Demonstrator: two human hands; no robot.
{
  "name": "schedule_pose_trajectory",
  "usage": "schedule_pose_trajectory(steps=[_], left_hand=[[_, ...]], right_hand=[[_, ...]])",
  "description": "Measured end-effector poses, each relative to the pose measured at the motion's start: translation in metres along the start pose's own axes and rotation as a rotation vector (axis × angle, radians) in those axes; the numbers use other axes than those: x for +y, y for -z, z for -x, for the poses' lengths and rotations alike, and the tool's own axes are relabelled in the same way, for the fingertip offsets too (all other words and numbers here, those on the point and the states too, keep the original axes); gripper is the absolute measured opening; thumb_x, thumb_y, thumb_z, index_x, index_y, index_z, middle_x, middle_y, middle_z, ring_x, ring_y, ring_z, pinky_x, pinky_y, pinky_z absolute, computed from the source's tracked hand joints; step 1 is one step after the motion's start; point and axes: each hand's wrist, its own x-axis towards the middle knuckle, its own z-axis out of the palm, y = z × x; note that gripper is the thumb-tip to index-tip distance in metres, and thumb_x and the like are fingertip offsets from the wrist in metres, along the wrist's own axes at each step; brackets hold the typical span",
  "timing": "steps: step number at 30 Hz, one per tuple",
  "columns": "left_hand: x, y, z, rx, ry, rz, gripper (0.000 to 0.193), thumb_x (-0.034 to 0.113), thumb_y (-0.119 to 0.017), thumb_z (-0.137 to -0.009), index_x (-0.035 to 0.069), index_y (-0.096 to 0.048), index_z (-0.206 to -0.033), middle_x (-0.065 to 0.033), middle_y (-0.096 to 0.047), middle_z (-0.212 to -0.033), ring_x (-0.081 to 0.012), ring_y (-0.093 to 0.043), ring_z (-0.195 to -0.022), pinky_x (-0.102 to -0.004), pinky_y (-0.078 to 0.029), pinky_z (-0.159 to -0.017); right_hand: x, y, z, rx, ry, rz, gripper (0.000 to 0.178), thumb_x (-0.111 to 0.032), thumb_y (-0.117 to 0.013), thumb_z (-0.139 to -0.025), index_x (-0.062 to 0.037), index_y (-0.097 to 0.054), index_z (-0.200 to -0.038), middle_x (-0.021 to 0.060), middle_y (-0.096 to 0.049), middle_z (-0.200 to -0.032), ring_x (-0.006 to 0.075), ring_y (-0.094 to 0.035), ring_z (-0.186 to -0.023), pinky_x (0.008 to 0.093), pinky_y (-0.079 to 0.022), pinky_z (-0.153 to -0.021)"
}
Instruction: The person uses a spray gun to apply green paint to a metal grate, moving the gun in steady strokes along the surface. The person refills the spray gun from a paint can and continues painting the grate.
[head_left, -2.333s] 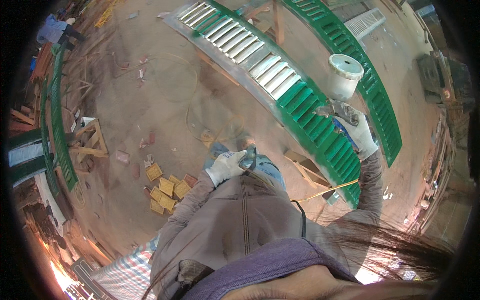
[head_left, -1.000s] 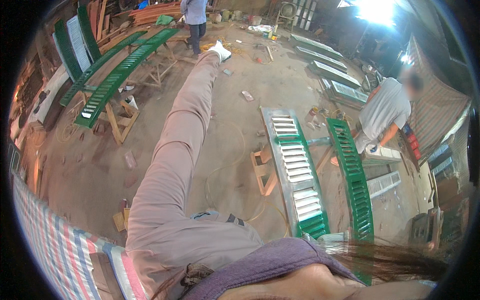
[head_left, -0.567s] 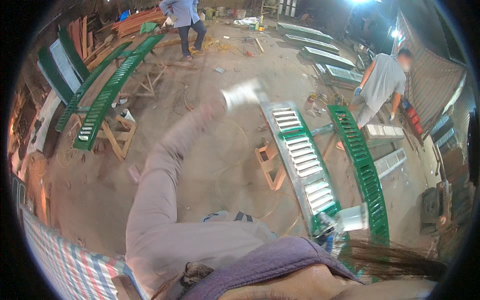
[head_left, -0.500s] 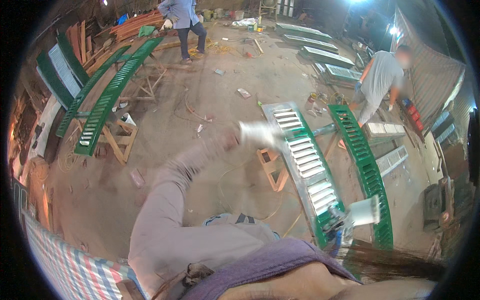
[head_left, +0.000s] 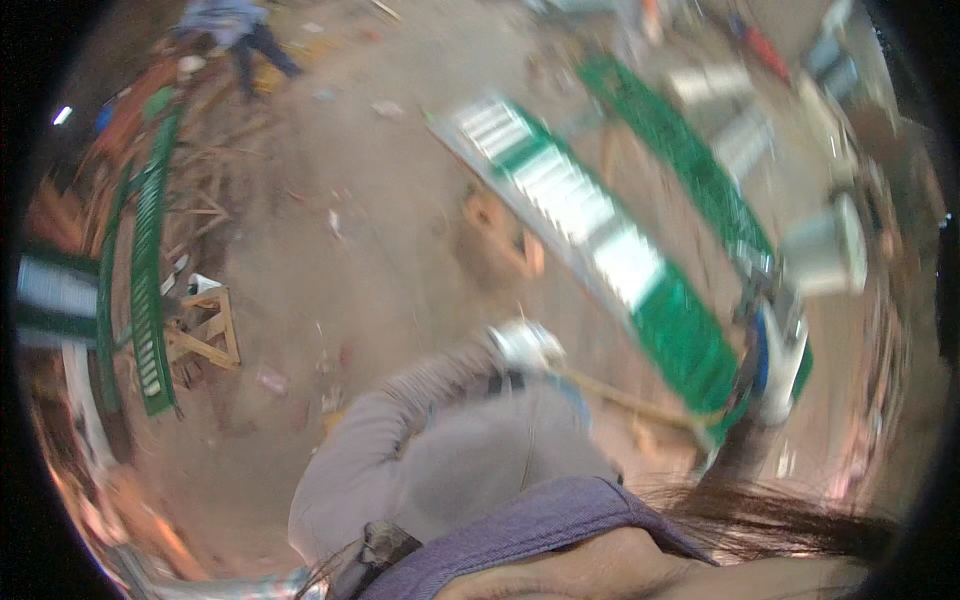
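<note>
My right hand point(head_left: 782, 372), in a white glove, is wrapped round the handle of a spray gun point(head_left: 757, 285) with a whitish paint cup point(head_left: 825, 250). Beneath it slants a louvered shutter panel point(head_left: 600, 225), green at its near end and along its edge, with bright whitish slats further up. A yellow hose point(head_left: 640, 402) runs taut from near the gun to my left hand point(head_left: 527, 345). That white-gloved hand looks closed round the hose in front of my body, though motion blurs its fingers.
A second green louvered panel point(head_left: 690, 160) lies to the right. Far left, another green panel point(head_left: 150, 270) rests on a wooden trestle point(head_left: 205, 340). One person point(head_left: 235, 30) stands at the back left; another point(head_left: 635, 30) is partly seen at the top right. A wooden support point(head_left: 505, 235) stands beside the slanting panel.
My view has turned and the picture is blurred. My left hand has drawn back from over the half-green panel toward my body, by the hose. The spray gun sits higher in view, tilted.
</note>
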Motion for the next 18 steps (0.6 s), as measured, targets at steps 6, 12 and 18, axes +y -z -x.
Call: schedule_pose_trajectory(steps=[6, 12, 18], left_hand=[[-0.111, -0.084, 0.063, 0.291, 0.399, 0.147, 0.035, 0.029, -0.063, -0.085, 0.008, -0.066, -0.112, -0.0130, -0.069, -0.106, -0.0330, -0.064, -0.100, -0.0409, -0.050, -0.088], [-0.022, -0.051, 0.051, 0.518, 0.305, 0.386, 0.034, 0.019, -0.064, -0.083, 0.008, -0.065, -0.115, -0.0148, -0.069, -0.105, -0.0320, -0.065, -0.098, -0.0391, -0.051, -0.086], [-0.006, -0.028, 0.023, 0.466, 0.145, 0.280, 0.030, 0.011, -0.067, -0.077, 0.008, -0.067, -0.107, -0.0129, -0.069, -0.096, -0.0332, -0.065, -0.089, -0.0408, -0.051, -0.078]], right_hand=[[0.025, 0.044, 0.003, -0.189, -0.175, 0.053, 0.048, 0.002, -0.061, -0.090, 0.0011, -0.050, -0.137, 0.0069, -0.061, -0.128, 0.0117, -0.060, -0.106, 0.0261, -0.048, -0.091], [0.100, 0.040, 0.003, -0.427, -0.456, 0.086, 0.049, 0.002, -0.061, -0.089, 0.0037, -0.048, -0.137, 0.0115, -0.059, -0.132, 0.0156, -0.057, -0.117, 0.0292, -0.047, -0.096], [0.148, 0.055, -0.037, -0.307, -0.463, 0.266, 0.047, -0.002, -0.064, -0.088, 0.0040, -0.052, -0.134, 0.0106, -0.062, -0.128, 0.0147, -0.059, -0.114, 0.0279, -0.047, -0.096]])
